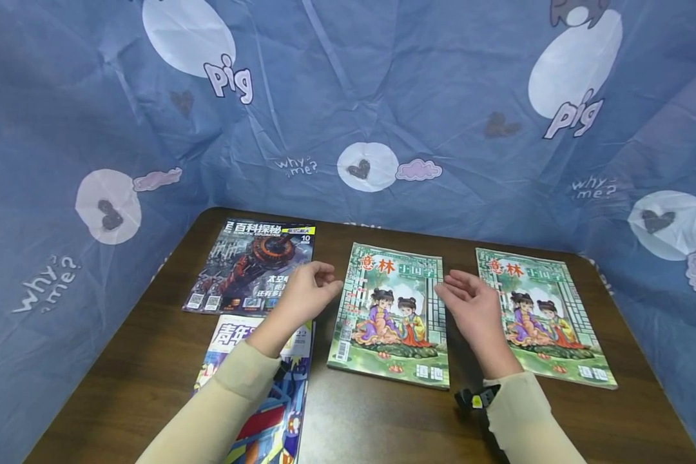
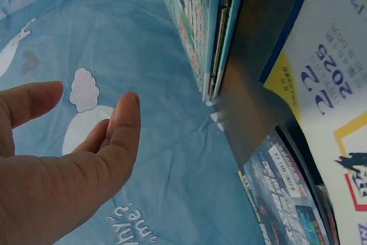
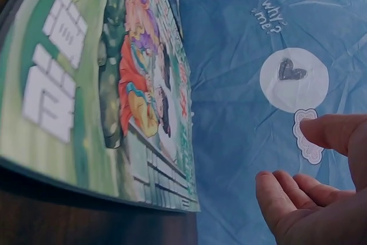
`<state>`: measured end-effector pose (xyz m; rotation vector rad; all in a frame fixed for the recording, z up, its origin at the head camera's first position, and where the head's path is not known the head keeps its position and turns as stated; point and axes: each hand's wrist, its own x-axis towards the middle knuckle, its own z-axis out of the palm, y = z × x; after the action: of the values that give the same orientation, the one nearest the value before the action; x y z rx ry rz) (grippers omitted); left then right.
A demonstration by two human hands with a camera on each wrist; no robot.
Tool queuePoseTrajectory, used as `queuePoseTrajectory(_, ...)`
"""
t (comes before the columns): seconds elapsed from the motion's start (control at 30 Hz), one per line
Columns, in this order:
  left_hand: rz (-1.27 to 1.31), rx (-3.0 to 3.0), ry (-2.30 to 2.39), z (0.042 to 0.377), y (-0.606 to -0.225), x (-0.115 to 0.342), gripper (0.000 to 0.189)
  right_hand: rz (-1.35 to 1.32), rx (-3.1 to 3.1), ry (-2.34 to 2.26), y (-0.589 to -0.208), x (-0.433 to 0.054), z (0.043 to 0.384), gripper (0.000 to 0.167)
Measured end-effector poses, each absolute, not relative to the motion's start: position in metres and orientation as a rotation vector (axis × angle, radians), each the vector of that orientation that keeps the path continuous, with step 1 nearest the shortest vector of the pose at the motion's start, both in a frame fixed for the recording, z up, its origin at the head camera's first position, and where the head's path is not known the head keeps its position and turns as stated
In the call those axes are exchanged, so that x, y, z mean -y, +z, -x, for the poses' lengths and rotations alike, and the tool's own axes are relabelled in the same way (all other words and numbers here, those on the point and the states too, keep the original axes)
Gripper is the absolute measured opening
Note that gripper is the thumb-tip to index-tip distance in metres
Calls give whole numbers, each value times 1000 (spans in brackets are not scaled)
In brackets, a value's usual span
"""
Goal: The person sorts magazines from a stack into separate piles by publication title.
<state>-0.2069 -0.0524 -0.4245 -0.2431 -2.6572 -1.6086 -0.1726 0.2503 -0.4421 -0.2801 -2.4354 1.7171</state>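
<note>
A green magazine point(image 1: 390, 316) with two cartoon figures on its cover lies between my two hands on the dark wooden table. At its left edge hovers my left hand point(image 1: 307, 290), fingers loosely bent with a gap to the thumb and nothing in them. My right hand point(image 1: 474, 309) is at its right edge, likewise relaxed and holding nothing. In the right wrist view the same cover point(image 3: 132, 84) fills the left side, with the right hand point(image 3: 315, 182) apart from it. The left wrist view shows the left hand point(image 2: 74, 153) bare, thumb and fingers spread.
A second, matching green magazine point(image 1: 548, 316) lies to the right, partly behind the right hand. On the left are a dark science magazine point(image 1: 249, 264) and, nearer me, a colourful magazine point(image 1: 272, 412) under the left forearm. Blue printed cloth point(image 1: 301, 116) encloses the table point(image 1: 371, 419).
</note>
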Motion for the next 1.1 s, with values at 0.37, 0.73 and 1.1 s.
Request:
queuePoseTrajectory(0.37, 213, 2651, -1664, 199, -429, 55, 32, 303, 2404, 1738, -456, -257, 157, 51)
queuePoseTrajectory(0.73, 201, 2712, -1641, 202, -434, 52, 34, 355, 2438, 1696, -457, -262, 153, 54)
queuePoseTrajectory(1.1, 138, 2858, -1610, 220, -451, 48, 39, 404, 2471, 1695, -462, -267, 157, 58)
